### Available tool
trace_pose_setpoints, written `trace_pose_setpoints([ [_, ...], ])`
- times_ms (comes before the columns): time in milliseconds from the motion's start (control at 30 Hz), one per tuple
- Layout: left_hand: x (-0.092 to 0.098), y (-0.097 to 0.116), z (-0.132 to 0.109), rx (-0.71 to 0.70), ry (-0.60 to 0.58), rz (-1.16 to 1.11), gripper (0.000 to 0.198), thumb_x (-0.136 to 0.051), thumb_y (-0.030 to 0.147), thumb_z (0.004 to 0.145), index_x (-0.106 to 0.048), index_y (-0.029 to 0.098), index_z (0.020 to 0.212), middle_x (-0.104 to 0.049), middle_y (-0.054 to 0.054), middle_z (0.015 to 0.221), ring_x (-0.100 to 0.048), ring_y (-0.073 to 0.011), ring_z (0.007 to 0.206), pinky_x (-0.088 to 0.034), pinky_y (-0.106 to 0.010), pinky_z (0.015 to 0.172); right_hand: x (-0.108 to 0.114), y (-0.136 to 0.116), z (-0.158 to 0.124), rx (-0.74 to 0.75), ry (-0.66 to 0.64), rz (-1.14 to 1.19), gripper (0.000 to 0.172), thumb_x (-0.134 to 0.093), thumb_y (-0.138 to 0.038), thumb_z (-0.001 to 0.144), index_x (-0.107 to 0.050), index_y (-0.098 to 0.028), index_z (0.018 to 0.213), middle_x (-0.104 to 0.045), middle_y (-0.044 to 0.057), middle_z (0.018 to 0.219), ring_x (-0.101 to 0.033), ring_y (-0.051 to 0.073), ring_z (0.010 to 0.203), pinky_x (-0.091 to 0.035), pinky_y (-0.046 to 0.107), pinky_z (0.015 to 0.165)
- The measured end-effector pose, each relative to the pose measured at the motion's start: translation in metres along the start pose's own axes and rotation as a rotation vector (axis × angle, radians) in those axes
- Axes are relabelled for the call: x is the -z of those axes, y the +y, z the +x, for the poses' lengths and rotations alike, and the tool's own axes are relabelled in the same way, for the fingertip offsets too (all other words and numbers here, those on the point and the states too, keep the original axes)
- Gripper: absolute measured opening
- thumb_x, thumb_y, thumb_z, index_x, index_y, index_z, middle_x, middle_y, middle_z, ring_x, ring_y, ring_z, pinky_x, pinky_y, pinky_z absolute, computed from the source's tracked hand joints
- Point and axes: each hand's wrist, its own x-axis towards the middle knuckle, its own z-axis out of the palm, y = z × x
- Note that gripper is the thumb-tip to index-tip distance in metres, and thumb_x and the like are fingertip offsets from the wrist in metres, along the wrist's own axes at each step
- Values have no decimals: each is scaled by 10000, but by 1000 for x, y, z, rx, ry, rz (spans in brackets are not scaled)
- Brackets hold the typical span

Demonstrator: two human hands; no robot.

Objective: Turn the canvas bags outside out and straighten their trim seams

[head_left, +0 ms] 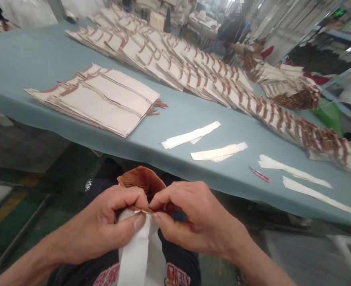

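The bench (23,55) carries overlapping panels (147,55) along its far edge, a stack (112,99) toward its left end. Off its near edge is the white cloth (135,252), its long axis running from the grip away from the bench; a brown piece (144,174) bulges just beyond the grip. The left hand (111,222) and right hand (193,216) are equally near, thumbs and fingers pinched together on the cloth's top edge, fingertips almost touching. Strips (193,134) and snips (260,174) lie by the bench's near edge
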Motion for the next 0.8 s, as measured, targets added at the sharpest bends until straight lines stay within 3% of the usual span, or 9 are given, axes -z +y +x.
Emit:
trace_pose_setpoints([
  [200, 0, 4, 2, -7, 17, 88, 280, -546, 356, 1042, -661, 237, 816, -599, 46, 743, -564, -149, 691, -443, -253, 641, 0, -3, -1, 117, 24, -321, 234, -602, -144, 1146, -767, -186, 985, -863, 6, 802, -775, 143, 639, -530, 282, 607],
  [533, 0, 13, 14, 97, -23, 27, 285, -593, 364, 992, -607, 234, 739, -507, 68, 657, -440, -119, 587, -356, -220, 512, 14, -10, 3, 205, -194, -537, 336, -567, -67, 1163, -713, -212, 897, -760, -13, 736, -662, 165, 603, -494, 368, 536],
  [800, -4, 19, 19, 106, -24, 29, 288, -612, 346, 968, -535, 239, 712, -461, 75, 657, -398, -116, 589, -322, -227, 504, 6, -4, 4, 243, -65, -580, 400, -514, -58, 1149, -681, -216, 821, -646, -22, 648, -551, 163, 564, -415, 367, 518],
])
